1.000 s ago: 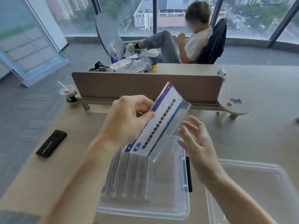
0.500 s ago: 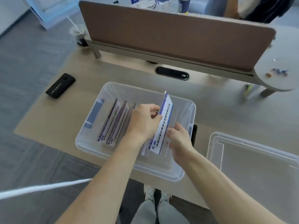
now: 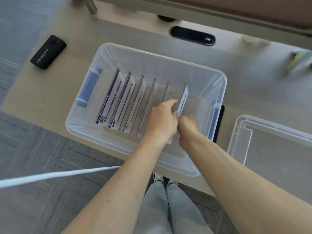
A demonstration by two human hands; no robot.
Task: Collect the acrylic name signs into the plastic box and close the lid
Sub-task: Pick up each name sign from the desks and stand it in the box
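Clear rectangular plastic box (image 3: 217,81) w/ blue side handles sits on light wood desk (image 3: 55,92), near front edge, lid off. Inside: row of acrylic name signs (image 3: 128,98), white inserts w/ purple edge strips, standing on edge & leaning, spaced L to R.

Left hand (image 3: 163,123) & right hand (image 3: 187,125) both down inside box, right-centre, touching each other. Both pinched on rightmost acrylic name sign (image 3: 183,98) – left fingers closed on its left face, right fingers curled shut at its lower near edge. Sign about upright, last in row, apart from box's right wall.

Clear plastic lid (image 3: 270,149) lies flat on desk just R of box, separate from it. Black rectangular device (image 3: 48,52) on desk far L, well apart from box. Black oval cable grommet (image 3: 192,35) behind box. White cable (image 3: 55,174) crosses lower L. Grey trousers (image 3: 168,208) below desk edge.
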